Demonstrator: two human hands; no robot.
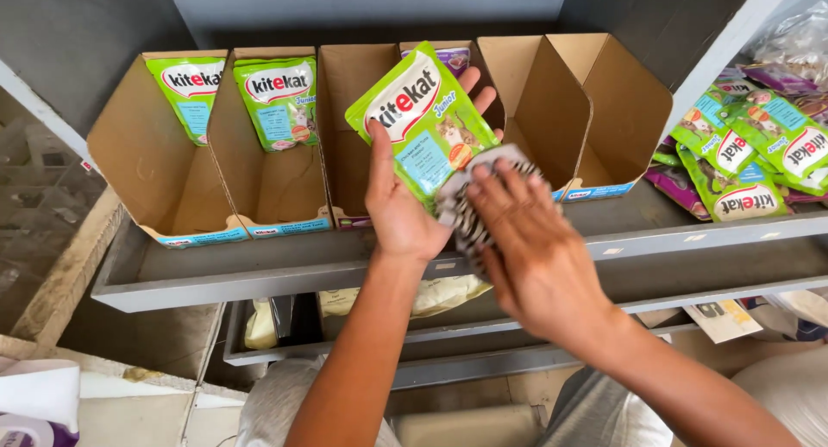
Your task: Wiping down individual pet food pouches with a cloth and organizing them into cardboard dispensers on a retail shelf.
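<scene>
The left hand [401, 210] holds a green pouch [427, 124] up in front of the row of cardboard boxes [285, 180] on the grey shelf [259, 270]. The thumb lies across the front of the pouch and the fingers [479, 89] are spread behind it, so it stays flat and tilted, with its front easy to reach. The right hand [535, 249] presses a striped black and white cloth [470, 218] onto the lower corner of the pouch; its fingers are nearly straight and lie on top of the cloth, as if to rub the pouch clean. Two more green pouches [233, 98] stand in the left boxes, and a pile of pouches [742, 154] lies to the right of the boxes
</scene>
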